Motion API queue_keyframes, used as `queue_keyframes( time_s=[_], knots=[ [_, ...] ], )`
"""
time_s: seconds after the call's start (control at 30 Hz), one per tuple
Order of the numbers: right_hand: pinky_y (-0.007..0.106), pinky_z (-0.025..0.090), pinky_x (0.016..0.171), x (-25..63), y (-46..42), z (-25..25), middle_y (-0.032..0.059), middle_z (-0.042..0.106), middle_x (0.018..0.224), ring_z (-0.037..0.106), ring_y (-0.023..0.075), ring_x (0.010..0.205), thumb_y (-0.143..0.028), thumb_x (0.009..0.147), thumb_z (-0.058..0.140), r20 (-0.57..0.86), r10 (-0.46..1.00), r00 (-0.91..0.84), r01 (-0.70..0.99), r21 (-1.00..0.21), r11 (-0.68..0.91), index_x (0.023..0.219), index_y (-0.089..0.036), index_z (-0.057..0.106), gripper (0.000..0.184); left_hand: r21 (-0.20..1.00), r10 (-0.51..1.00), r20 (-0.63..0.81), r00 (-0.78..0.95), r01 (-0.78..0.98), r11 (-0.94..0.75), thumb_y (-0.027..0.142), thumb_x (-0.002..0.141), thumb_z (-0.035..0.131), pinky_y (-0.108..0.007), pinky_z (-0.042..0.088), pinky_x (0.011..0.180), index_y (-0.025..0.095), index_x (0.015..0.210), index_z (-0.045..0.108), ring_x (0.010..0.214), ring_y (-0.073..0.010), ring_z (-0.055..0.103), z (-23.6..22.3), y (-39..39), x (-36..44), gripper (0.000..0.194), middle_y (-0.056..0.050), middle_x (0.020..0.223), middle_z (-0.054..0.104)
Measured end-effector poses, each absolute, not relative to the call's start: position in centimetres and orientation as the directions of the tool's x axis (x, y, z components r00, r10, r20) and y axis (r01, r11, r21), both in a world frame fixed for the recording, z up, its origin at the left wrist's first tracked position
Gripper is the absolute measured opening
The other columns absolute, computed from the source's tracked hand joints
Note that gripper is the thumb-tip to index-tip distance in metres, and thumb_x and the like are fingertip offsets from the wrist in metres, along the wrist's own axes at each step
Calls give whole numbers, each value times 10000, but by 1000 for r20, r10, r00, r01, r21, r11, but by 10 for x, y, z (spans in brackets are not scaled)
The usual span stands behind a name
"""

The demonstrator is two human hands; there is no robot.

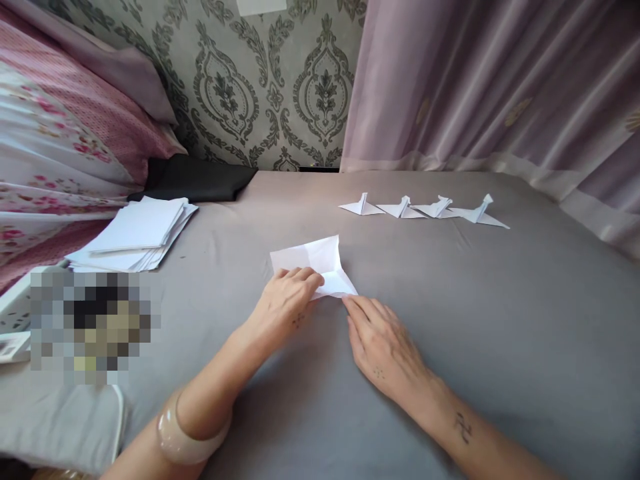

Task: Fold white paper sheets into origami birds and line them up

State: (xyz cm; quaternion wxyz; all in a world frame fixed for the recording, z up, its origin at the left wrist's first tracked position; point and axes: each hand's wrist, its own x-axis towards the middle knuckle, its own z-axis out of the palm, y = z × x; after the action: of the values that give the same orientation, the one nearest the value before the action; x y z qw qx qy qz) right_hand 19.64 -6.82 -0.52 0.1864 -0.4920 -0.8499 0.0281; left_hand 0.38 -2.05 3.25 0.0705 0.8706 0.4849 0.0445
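A creased white sheet of paper (323, 257) lies in front of me, partly folded, with its near edge raised. Over its left part rests my left hand (295, 290), fingers curled together on the paper and covering that corner. My right hand (377, 333) pinches the paper's near right corner between thumb and fingers. Farther back stand several folded white paper birds (363, 205) in a row, wings spread and overlapping.
To the left sits a stack of white paper (137, 227), with a black folded item (200, 179) behind it. A pixelated area hides something at the left edge. Curtains (465, 87) and a patterned wall (275, 80) bound the grey cloth surface (500, 320).
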Motion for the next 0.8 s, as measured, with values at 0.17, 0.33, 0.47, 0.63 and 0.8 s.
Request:
queue_keyframes(
  time_s=[0.17,0.33,0.47,0.63,0.8],
  knots=[
    [398,492,846,193,-70,-5,124,613,1117,571,232,969,-197,941,407,261,871,-417,849,-231,476,1244,-110,535,341,250,826,63,560,793,-556,181,928,432,-336,390,781,206,982,627,953,-211,614,31,-16,-14,204,-42,1049,681],
    [399,488,856,191,-72,-5,131,600,1127,560,236,991,-246,945,418,235,887,-397,863,-232,448,1266,-107,522,366,346,832,127,540,762,-548,287,934,475,-315,396,750,230,918,675,924,-198,615,34,-8,-27,209,-31,1022,697],
    [396,489,849,190,-72,-3,127,600,1115,561,232,976,-247,945,416,224,890,-398,865,-233,445,1244,-107,531,349,427,860,110,498,758,-493,321,897,537,-305,431,769,246,890,713,894,-197,597,41,-5,-35,191,-31,995,687],
    [400,493,827,189,-72,-1,128,606,1087,563,231,954,-257,944,425,227,890,-395,866,-231,443,1217,-118,541,328,611,905,-39,423,727,-313,339,910,482,-258,471,676,227,938,709,731,-148,632,51,-8,-40,254,-33,958,699],
    [399,491,828,188,-72,-1,125,604,1091,560,234,956,-265,946,425,226,894,-387,872,-225,435,1215,-110,545,333,813,902,-209,378,580,-55,415,891,481,-250,512,597,169,985,688,619,-151,642,53,-7,-39,335,-38,761,704]
  ],
)
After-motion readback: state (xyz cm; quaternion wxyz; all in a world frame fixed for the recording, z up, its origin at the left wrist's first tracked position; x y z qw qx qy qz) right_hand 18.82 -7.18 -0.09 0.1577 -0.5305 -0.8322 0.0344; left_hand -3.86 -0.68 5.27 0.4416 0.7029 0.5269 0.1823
